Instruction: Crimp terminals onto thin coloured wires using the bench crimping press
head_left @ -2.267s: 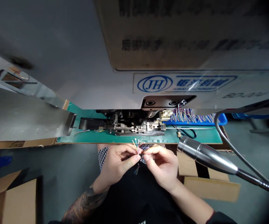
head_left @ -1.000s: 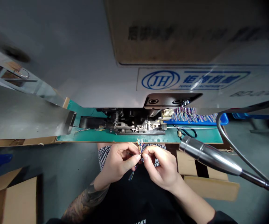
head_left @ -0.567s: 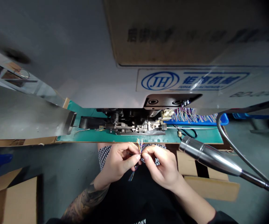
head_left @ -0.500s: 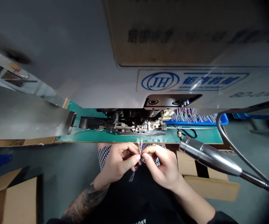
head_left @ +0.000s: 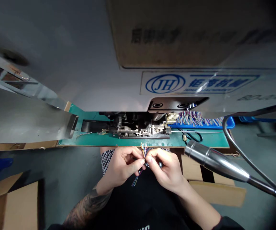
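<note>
A small bundle of thin coloured wires stands up between my fingertips, in front of the bench edge and above my lap. My left hand pinches the bundle between thumb and fingers. Its other ends hang below that hand, dark and bluish. From the other side, my right hand has thumb and index finger pressed together at the same wires. The exact spot where the fingertips meet is partly hidden. Just beyond the hands lies the metal working head of a machine.
A blue tray full of coloured wires stands behind the machine at right. A metal lamp on a flexible neck reaches in from the right. The grey machine housing hangs overhead. Cardboard lies at lower left, and a green mat covers the bench.
My right fingertips have shifted very slightly at the wires. My left hand keeps its pinch in the same place.
</note>
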`<state>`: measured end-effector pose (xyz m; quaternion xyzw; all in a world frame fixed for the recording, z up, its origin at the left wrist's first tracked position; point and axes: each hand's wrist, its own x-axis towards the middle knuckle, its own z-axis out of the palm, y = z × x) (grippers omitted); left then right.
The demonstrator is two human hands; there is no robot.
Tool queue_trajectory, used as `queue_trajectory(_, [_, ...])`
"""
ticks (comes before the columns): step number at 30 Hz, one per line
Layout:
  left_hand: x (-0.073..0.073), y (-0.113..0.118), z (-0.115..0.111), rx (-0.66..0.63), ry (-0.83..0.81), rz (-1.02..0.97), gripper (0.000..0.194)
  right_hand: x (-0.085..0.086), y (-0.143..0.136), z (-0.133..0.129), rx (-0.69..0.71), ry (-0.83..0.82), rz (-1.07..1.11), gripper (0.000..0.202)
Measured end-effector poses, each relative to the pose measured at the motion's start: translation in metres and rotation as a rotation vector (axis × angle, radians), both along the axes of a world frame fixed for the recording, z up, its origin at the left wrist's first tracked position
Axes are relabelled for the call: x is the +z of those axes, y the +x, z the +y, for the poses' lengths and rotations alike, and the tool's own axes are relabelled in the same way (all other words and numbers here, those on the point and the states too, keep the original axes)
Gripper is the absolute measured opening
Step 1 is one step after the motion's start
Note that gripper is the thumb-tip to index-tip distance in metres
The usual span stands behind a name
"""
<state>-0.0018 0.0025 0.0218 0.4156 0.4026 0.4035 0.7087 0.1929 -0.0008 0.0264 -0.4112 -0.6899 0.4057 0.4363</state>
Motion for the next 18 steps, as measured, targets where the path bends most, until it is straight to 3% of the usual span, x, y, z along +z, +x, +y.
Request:
queue_trajectory(4, [-0.0008, 0.0001, -0.0006, 0.0, -0.006, -0.008, 0.013, 0.0003, -0.0009, -0.0005, -0.018, -0.03, 0.042, 0.019])
queue_trajectory(11, [-0.004, -0.0003, -0.0046, 0.038, -0.029, -0.048, 0.013, -0.0065, -0.0041, -0.0025, -0.126, -0.226, 0.291, 0.005])
queue_trajectory(18, [-0.0039, 0.0004, -0.0067, 0.028, 0.005, -0.015, 0.01, -0.0047, -0.0084, 0.001, -0.17, -0.084, 0.223, 0.009])
